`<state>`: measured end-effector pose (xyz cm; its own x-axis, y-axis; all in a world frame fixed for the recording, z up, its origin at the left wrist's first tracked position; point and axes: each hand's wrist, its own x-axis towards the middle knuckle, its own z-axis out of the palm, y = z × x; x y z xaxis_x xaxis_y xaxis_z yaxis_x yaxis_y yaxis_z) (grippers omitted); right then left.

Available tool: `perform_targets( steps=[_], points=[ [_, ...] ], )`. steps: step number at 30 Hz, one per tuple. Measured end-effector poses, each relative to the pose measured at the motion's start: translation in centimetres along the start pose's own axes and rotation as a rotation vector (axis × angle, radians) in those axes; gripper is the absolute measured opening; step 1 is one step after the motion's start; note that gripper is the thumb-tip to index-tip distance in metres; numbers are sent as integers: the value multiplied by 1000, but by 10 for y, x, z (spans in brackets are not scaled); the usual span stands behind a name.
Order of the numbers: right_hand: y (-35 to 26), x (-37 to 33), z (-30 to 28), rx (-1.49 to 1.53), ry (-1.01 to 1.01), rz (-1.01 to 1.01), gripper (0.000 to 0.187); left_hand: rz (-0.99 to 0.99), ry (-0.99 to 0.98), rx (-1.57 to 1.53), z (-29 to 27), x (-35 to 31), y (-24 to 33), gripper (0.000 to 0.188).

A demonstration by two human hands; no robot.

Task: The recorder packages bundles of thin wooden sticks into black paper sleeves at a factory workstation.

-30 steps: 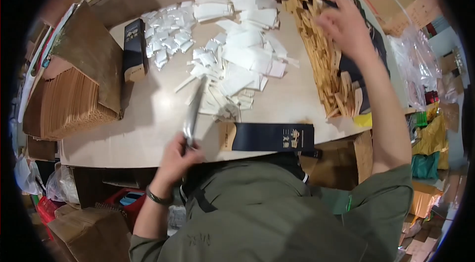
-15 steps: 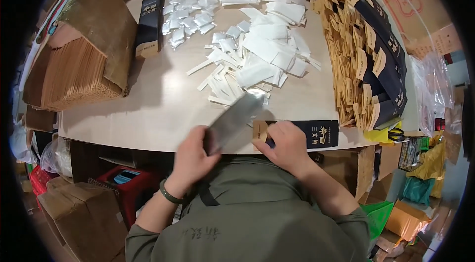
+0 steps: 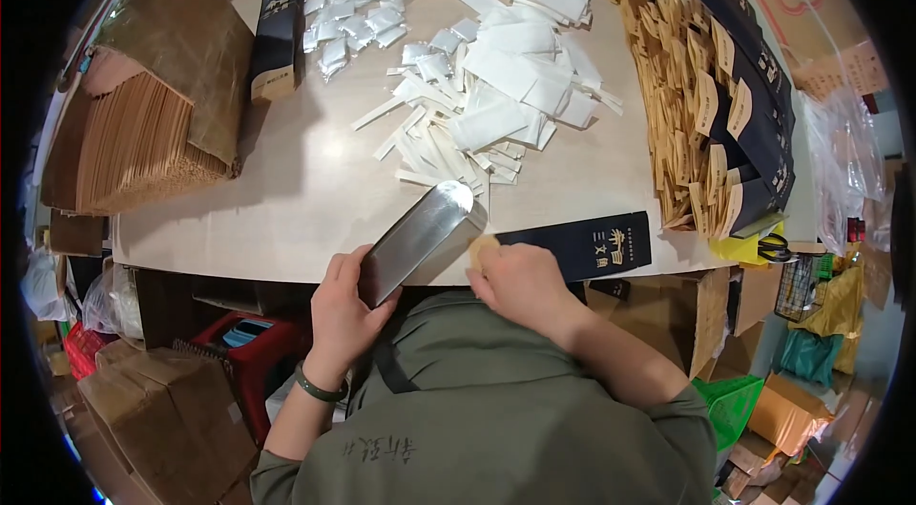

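My left hand (image 3: 343, 314) is wrapped round the lower end of a shiny metal trough (image 3: 420, 236) with a rounded far end. The trough slants up and to the right over the table's front edge. My right hand (image 3: 523, 284) is closed on the left end of a flat black paper sleeve (image 3: 603, 245) with pale printing. That sleeve lies slightly tilted along the front edge, and its kraft-brown end is mostly hidden by my fingers. Just beyond the trough's tip are thin white paper-wrapped strips (image 3: 434, 147) in a loose heap.
White flat packets (image 3: 515, 66) and small clear sachets (image 3: 367, 4) lie farther back. At left stand a carton of brown sleeves (image 3: 143, 147) and a black pack (image 3: 279, 37). Filled kraft-and-black sleeves (image 3: 711, 104) line the right side, near scissors (image 3: 773, 247).
My left hand and the metal trough have moved left and toward me. My right hand has shifted left and nearer, and the black sleeve has tilted, its right end slightly raised.
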<state>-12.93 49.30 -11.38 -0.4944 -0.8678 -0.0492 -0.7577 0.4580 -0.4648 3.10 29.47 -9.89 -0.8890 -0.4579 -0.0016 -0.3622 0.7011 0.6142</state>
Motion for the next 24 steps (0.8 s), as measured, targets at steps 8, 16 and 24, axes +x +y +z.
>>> perform_targets(
  steps=[8,16,24],
  points=[
    [-18,-5,4,38,21,-24,17,-24,12,2,-6,-24,-14,65],
    [-17,-2,3,70,-2,2,19,0,15,-4,-8,-44,-23,71],
    [-23,-6,5,134,81,-33,20,16,13,-38,-6,-48,-26,72]
  ],
)
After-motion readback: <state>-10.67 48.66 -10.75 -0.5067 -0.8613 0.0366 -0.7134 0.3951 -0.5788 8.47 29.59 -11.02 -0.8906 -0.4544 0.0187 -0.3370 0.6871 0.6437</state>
